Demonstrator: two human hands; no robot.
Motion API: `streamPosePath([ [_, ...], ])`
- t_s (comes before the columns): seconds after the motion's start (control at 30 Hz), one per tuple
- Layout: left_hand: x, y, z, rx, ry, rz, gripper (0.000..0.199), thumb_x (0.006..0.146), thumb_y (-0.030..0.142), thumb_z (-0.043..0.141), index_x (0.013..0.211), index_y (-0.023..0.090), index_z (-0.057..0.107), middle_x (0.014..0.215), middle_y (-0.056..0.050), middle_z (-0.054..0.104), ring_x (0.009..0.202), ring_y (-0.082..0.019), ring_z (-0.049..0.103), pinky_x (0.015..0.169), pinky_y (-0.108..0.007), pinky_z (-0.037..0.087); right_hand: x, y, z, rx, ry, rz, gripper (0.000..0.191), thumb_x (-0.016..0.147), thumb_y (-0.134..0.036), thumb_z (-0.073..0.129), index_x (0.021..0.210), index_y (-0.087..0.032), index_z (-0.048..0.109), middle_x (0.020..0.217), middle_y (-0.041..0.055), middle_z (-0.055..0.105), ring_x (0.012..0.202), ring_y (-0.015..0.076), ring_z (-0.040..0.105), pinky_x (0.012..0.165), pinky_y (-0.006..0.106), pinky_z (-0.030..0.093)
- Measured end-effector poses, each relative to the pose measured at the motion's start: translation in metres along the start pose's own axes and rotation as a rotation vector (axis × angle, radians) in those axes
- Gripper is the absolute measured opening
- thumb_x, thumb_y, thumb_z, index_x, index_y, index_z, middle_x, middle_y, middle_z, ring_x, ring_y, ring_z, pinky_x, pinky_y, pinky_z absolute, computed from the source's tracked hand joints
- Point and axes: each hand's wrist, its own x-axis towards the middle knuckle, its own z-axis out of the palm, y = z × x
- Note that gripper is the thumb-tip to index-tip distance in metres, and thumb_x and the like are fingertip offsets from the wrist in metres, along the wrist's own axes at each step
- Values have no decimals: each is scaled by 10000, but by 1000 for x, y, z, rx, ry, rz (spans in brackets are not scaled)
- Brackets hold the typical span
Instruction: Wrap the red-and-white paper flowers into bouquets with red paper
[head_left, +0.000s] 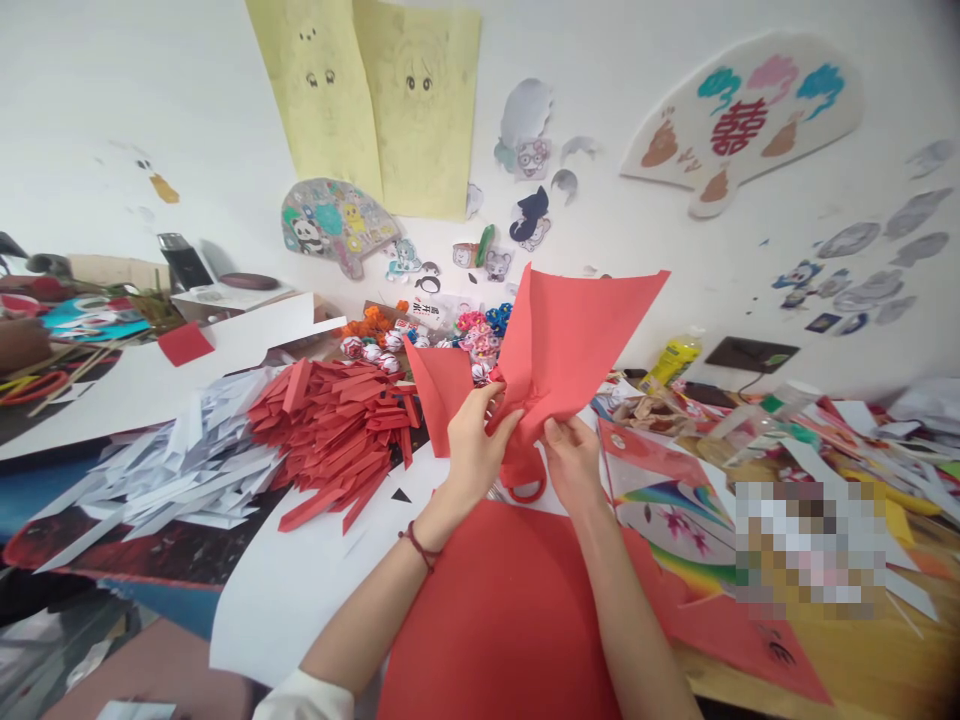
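Observation:
Both of my hands grip one piece of red paper (581, 335), raised above the table and creased and bunched where the fingers meet. My left hand (480, 430) pinches it near the middle, a dark red bracelet on that wrist. On the other side my right hand (574, 450) holds its lower right part, thumb on the front. The far ends of the paper flare upward. Just under the hands shows a red scissors handle (529, 488), the rest of the scissors mostly hidden. A large red sheet (499, 610) lies between my forearms.
Left are heaps of folded red strips (337, 425) and white strips (195, 460). A white sheet (277, 590) lies under my left arm. Cluttered scraps, a yellow bottle (675, 358) and a printed red bag (667, 500) are right. The wall with drawings rises behind.

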Motion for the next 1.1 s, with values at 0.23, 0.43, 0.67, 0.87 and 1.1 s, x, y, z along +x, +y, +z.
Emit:
streamPosePath([
  [0.23, -4, -7, 4, 85, 36, 46, 180, 850, 242, 583, 1024, 199, 572, 890, -30, 649, 803, -148, 607, 753, -279, 477, -1, 3, 1, -21, -37, 10, 293, 737, -299, 737, 1006, -202, 670, 1068, 71, 685, 1007, 225, 638, 936, 389, 482],
  [0.43, -3, -9, 1, 117, -12, 125, 193, 872, 233, 557, 1059, 186, 574, 923, -42, 656, 847, -144, 617, 773, -261, 477, 0, 3, 1, 40, 5, 42, 291, 730, -329, 744, 979, -200, 668, 1044, 73, 693, 979, 231, 651, 919, 399, 502],
  [0.67, -4, -3, 1, 89, -31, 119, 198, 880, 221, 543, 1073, 192, 575, 924, -34, 660, 821, -131, 615, 771, -251, 479, -2, -2, 9, 74, -56, 86, 476, 713, -352, 755, 1134, -198, 593, 1232, 99, 615, 1136, 253, 578, 985, 419, 469],
  [0.87, -6, -5, 5, 185, -37, 129, 234, 888, 248, 528, 1116, 198, 546, 966, -51, 659, 831, -154, 615, 766, -281, 480, -3, -2, 9, 33, -27, 72, 394, 749, -384, 716, 1081, -197, 612, 1178, 97, 646, 1059, 246, 621, 893, 382, 518],
  [1.1, -4, -2, 4, 387, -67, 222, 242, 901, 238, 500, 1134, 174, 517, 969, -80, 645, 890, -193, 603, 771, -311, 451, -3, 2, 9, 16, 62, 36, 370, 735, -355, 732, 1048, -189, 625, 1154, 91, 654, 1073, 234, 610, 938, 383, 489],
])
